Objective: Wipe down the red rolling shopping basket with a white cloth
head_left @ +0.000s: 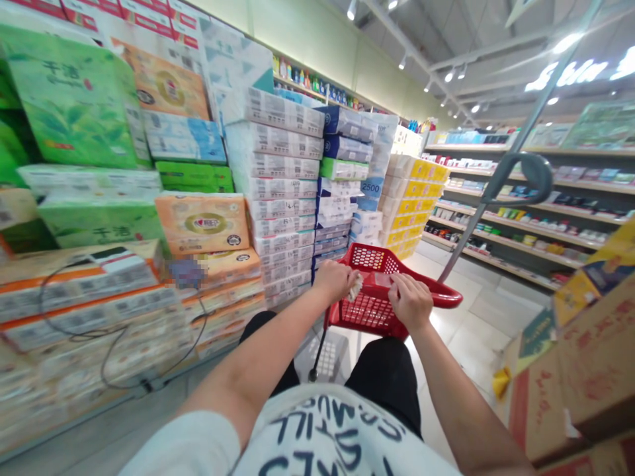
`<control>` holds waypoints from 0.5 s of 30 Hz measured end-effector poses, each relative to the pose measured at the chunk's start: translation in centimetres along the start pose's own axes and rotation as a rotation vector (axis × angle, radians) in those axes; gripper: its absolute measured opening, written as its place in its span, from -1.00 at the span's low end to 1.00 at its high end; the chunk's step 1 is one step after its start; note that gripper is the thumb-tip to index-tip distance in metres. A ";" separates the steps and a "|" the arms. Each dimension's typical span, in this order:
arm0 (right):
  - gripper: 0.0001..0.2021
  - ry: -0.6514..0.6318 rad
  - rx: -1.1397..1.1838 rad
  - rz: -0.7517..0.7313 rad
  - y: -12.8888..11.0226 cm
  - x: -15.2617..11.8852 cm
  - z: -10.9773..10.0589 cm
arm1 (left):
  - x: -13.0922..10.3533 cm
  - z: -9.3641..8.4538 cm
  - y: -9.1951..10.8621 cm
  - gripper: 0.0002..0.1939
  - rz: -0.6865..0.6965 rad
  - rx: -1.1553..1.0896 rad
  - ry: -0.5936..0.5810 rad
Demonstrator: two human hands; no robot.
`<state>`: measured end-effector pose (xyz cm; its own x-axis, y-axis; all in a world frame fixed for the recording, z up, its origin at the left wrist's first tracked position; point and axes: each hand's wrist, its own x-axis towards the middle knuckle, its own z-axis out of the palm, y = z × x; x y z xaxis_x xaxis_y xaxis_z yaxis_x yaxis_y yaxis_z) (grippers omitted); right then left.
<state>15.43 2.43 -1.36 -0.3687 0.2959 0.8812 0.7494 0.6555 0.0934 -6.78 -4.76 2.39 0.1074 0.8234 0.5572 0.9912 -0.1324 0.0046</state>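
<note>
A red plastic shopping cart (377,311) with a mesh basket stands right in front of my legs. At its near left edge my left hand (336,281) is closed, with a small crumpled whitish thing (355,287) showing at its fingers. My right hand (411,301) rests on the red handle a little to the right, its fingers curled over the bar. The cart's basket shows no goods in the part that I can see.
Stacked tissue packs (285,192) line the left side, with a black cable (74,336) hanging over the lower ones. Cardboard boxes (580,370) stand close on the right. A slanted metal pole (466,238) rises beyond the cart, before stocked shelves (526,182).
</note>
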 end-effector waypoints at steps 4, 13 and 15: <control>-0.71 -0.004 0.006 -0.005 0.1 -0.2 0.2 | -1.8 0.8 0.6 -0.70 0.006 0.002 0.207; -0.70 0.009 -0.002 -0.008 0.4 -0.2 0.0 | 0.1 0.0 1.2 -0.55 -0.026 0.009 -0.029; -0.70 0.017 -0.002 -0.017 0.4 -0.2 0.0 | -1.2 0.7 1.1 -0.65 0.021 -0.018 0.120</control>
<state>15.83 2.67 -1.54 -0.3716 0.2731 0.8873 0.7443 0.6589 0.1089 -5.74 -5.57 1.15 0.1166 0.7486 0.6527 0.9871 -0.1597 0.0068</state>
